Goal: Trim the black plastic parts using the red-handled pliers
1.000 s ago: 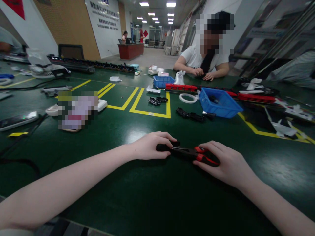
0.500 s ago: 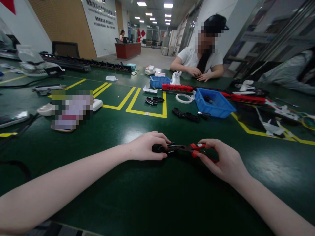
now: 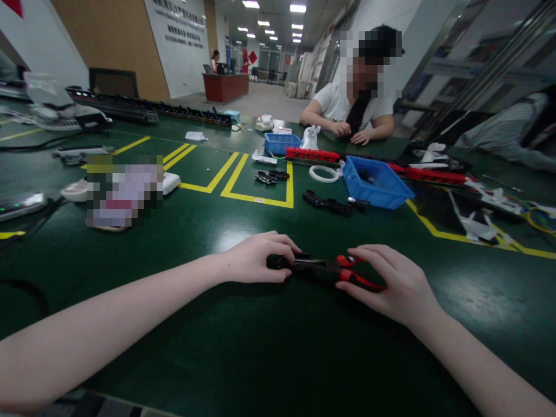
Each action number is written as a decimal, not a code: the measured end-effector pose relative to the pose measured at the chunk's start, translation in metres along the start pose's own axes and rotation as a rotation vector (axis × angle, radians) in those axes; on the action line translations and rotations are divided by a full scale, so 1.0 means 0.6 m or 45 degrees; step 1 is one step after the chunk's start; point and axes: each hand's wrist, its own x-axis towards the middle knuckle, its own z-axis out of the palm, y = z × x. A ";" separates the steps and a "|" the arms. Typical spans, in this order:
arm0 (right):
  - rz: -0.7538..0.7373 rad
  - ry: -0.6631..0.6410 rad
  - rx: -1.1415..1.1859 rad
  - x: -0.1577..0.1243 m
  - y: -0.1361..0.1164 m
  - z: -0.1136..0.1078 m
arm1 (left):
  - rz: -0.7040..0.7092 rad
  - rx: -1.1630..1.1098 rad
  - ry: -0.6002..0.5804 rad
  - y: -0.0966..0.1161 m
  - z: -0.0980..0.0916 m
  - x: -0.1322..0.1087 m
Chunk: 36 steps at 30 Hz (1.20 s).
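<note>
My left hand [image 3: 256, 259] is curled over a small black part [image 3: 278, 262] on the green table [image 3: 269, 353], pinning it down. My right hand [image 3: 388, 284] is wrapped round the red-and-black handles of a pair of pliers [image 3: 336, 270]. The pliers lie nearly flat, and their dark jaws reach left to the black part between my hands.
Beyond my hands lie loose black parts [image 3: 328, 202], a blue bin [image 3: 374, 183], a smaller blue bin [image 3: 282, 143], a white ring [image 3: 324, 174] and red strips [image 3: 313, 154]. A person [image 3: 354, 110] works across the table. Yellow floor-tape lines [image 3: 256, 198] mark the tabletop. Devices and cables lie left.
My right hand lifted the plier handles slightly half a second ago, then lowered and closed over them again. My left hand stayed on the black part.
</note>
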 end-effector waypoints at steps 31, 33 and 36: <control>0.118 -0.053 0.095 0.002 -0.010 0.004 | -0.028 -0.031 -0.023 -0.001 -0.001 -0.001; 0.118 -0.071 0.117 0.003 -0.013 0.004 | -0.026 -0.027 -0.028 0.001 -0.002 0.000; 0.098 -0.075 0.112 0.006 -0.017 0.004 | -0.019 -0.021 -0.028 0.004 -0.002 0.000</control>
